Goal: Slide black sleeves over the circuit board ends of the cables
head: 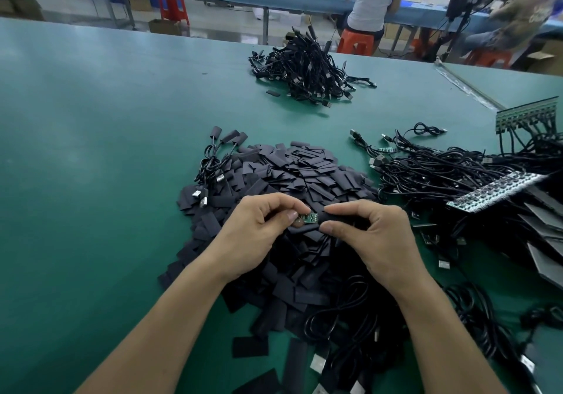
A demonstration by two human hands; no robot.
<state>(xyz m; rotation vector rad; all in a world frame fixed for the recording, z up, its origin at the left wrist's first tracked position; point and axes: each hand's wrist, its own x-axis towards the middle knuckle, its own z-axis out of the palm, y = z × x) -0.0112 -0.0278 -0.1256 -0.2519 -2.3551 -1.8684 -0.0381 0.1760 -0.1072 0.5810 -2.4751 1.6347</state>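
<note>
Both forearms reach in from below, wrists bent, hands meeting knuckle to knuckle. The left hand is curled, thumb and forefinger pinched on the bare end of a small circuit board. The right hand mirrors it, thumb under and forefinger over, clamped on a black sleeve. The sleeve's open mouth sits right at the board's inner end, touching it; whether it has started over the edge, I cannot tell. The board is green, thin and flat, with tiny pale parts along its face. The sleeve is matte black, a soft flattened tube. Directly under the grip and spreading beyond it lies a heap of loose sleeves, flat dull rectangles on the smooth green table. Below the right wrist, a glossy black cable loops in coils. Right of the grip, a tangle of unsleeved cables with metal plugs. Far beyond, another cable heap
</note>
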